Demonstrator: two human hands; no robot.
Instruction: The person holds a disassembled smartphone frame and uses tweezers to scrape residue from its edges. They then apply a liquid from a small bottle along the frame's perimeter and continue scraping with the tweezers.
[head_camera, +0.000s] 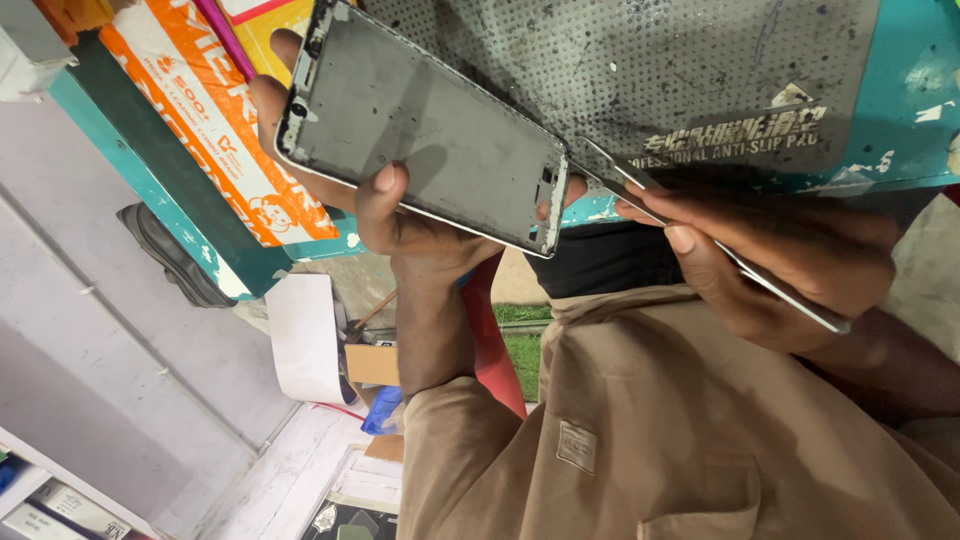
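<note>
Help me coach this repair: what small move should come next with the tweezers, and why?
Probably slide the tweezers in the right hand tip-first under the phone frame edge; the left hand grips the frame, and the tips sit just beside its lower corner.

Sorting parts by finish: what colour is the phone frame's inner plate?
Dull grey with dark specks on the phone frame, silvery edges; head view.

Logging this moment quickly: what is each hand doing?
Left hand: closed on the grey rectangular phone frame.
Right hand: closed on thin metal tweezers.
</note>
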